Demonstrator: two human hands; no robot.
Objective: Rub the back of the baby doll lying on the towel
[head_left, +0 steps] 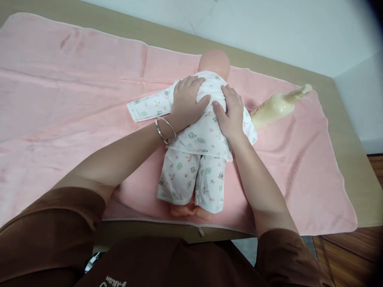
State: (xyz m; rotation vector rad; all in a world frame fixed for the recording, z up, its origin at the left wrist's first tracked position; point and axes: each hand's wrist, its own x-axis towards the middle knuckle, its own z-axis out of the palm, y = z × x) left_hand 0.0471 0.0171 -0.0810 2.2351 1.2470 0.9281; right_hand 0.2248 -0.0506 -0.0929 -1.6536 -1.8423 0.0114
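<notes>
The left hand [188, 101] and right hand [230, 113] are laid open and flat on the printed top [206, 137] of a doll [214, 63], with nothing clasped. The doll is stretched out on a pink towel [60, 99] spread over the table [341, 131]. One sleeve [146, 107] is spread flat leftward, and a bare arm [278, 105] is extended rightward.

A pink towel [74, 99] covers the tan table [344, 131] beside a white wall [269, 28].
</notes>
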